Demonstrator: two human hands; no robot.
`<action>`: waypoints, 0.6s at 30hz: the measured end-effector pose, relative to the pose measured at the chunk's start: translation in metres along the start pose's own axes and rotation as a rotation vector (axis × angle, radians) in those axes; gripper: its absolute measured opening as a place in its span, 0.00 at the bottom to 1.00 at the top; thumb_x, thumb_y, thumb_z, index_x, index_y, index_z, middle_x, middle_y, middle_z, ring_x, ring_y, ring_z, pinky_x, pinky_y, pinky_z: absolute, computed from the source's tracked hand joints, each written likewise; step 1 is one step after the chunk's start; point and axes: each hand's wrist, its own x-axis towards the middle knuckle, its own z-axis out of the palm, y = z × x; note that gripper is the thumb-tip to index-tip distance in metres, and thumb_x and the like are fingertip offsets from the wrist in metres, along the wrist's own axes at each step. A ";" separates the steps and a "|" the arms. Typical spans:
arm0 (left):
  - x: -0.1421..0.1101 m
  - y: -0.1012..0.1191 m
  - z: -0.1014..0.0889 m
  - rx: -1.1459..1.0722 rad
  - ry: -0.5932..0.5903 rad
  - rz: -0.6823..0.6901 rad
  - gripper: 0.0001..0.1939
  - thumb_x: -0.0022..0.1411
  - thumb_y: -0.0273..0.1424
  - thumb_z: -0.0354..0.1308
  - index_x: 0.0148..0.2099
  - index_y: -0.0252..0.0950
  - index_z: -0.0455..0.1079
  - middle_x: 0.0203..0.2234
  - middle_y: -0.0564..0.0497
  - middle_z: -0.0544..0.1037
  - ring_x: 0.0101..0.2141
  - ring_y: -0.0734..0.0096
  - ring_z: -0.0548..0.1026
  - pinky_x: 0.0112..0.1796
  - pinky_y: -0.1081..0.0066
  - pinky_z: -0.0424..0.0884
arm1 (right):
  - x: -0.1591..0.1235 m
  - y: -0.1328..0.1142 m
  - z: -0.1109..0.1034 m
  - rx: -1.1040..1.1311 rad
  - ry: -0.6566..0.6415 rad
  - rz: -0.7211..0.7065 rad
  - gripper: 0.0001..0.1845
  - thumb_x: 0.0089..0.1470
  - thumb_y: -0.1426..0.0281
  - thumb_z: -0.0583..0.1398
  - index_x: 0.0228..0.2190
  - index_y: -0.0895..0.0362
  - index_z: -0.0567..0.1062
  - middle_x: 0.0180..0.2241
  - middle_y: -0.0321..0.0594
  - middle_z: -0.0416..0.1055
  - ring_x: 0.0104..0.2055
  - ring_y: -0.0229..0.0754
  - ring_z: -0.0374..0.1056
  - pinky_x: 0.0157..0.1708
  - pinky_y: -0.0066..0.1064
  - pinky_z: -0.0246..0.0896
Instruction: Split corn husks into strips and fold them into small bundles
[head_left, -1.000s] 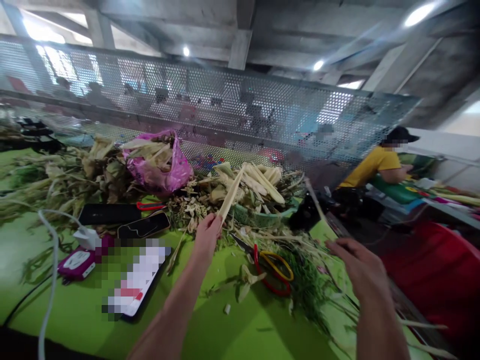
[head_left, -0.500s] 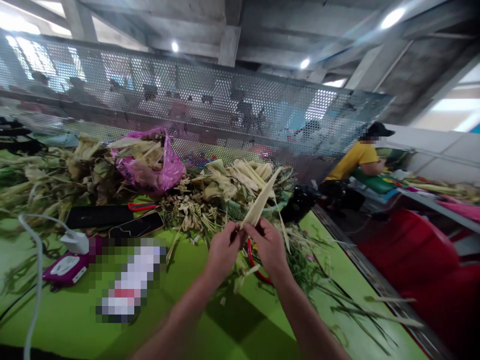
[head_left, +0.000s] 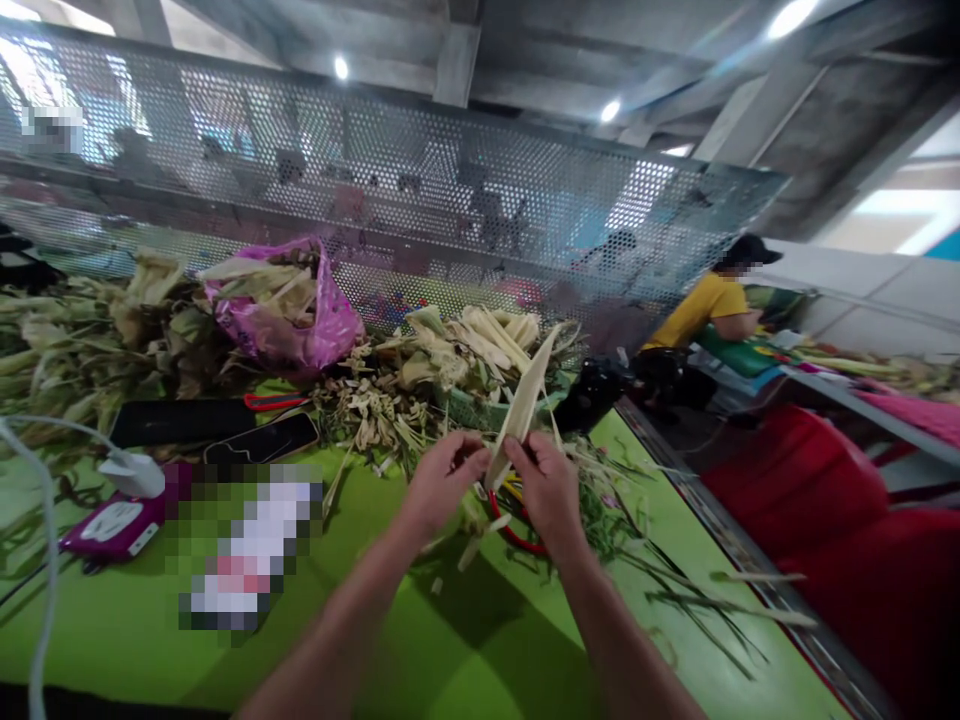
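Corn husk (head_left: 527, 395), one pale strip, held up above the near-middle of the green bench (head_left: 360, 610), tilted, its pointed tip toward the far right. Lower end pinched by the right hand (head_left: 547, 485), thumb pressed on the face of the strip, fingers curled behind. Left hand (head_left: 441, 480) placed just beside the lower end, fingers bent, thumb brought in close to them; whether the husk is gripped by it cannot be told.

Scissors (head_left: 498, 510) with red and yellow handles seen lying below, partly covered by the right hand. Behind the strip, a green basket (head_left: 480, 410) heaped with pale husks (head_left: 487, 345). Pink plastic bag (head_left: 335, 325), filled with dry husks, noted farther left, with a broad pile of dried leaves (head_left: 112, 345) left of it. Nearer, a dark phone (head_left: 262, 440) and a red-handled tool (head_left: 274, 401); at left, a white plug (head_left: 133, 473) on a purple power strip (head_left: 116, 525). Cut green stems scattered at right. Perforated metal screen (head_left: 405, 200) along the far side. Person in yellow (head_left: 701, 312) seen at far right, beyond red chairs (head_left: 795, 480).
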 end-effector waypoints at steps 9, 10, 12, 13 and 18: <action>0.006 -0.017 0.005 -0.245 -0.066 -0.228 0.09 0.48 0.32 0.61 0.29 0.34 0.64 0.20 0.56 0.68 0.22 0.78 0.64 0.26 0.75 0.60 | -0.005 -0.006 0.008 0.254 -0.130 0.058 0.21 0.56 0.55 0.55 0.19 0.56 0.65 0.19 0.33 0.58 0.23 0.36 0.53 0.22 0.27 0.50; 0.007 -0.017 0.004 -0.253 -0.074 -0.241 0.09 0.48 0.32 0.61 0.28 0.34 0.64 0.19 0.56 0.67 0.21 0.79 0.63 0.25 0.76 0.59 | -0.004 -0.006 0.008 0.311 -0.137 0.081 0.21 0.56 0.55 0.55 0.20 0.56 0.66 0.19 0.33 0.58 0.22 0.36 0.54 0.21 0.27 0.50; 0.007 -0.015 0.001 -0.242 -0.068 -0.251 0.11 0.48 0.34 0.62 0.27 0.34 0.64 0.18 0.57 0.66 0.20 0.80 0.62 0.24 0.76 0.58 | -0.002 -0.006 0.005 0.387 -0.134 0.108 0.20 0.55 0.55 0.55 0.21 0.57 0.68 0.20 0.34 0.61 0.22 0.36 0.56 0.21 0.27 0.52; 0.006 -0.015 0.000 -0.244 -0.058 -0.259 0.11 0.48 0.35 0.62 0.27 0.34 0.64 0.18 0.57 0.66 0.20 0.80 0.62 0.23 0.76 0.58 | -0.001 -0.005 0.004 0.399 -0.118 0.115 0.19 0.55 0.56 0.56 0.22 0.57 0.69 0.20 0.34 0.63 0.23 0.37 0.57 0.22 0.28 0.54; 0.007 -0.012 -0.004 -0.306 0.058 -0.280 0.15 0.48 0.38 0.63 0.29 0.34 0.64 0.19 0.56 0.67 0.20 0.80 0.63 0.23 0.75 0.59 | -0.001 -0.002 -0.002 0.332 -0.062 0.033 0.12 0.56 0.60 0.58 0.33 0.55 0.74 0.27 0.37 0.70 0.29 0.39 0.64 0.30 0.29 0.60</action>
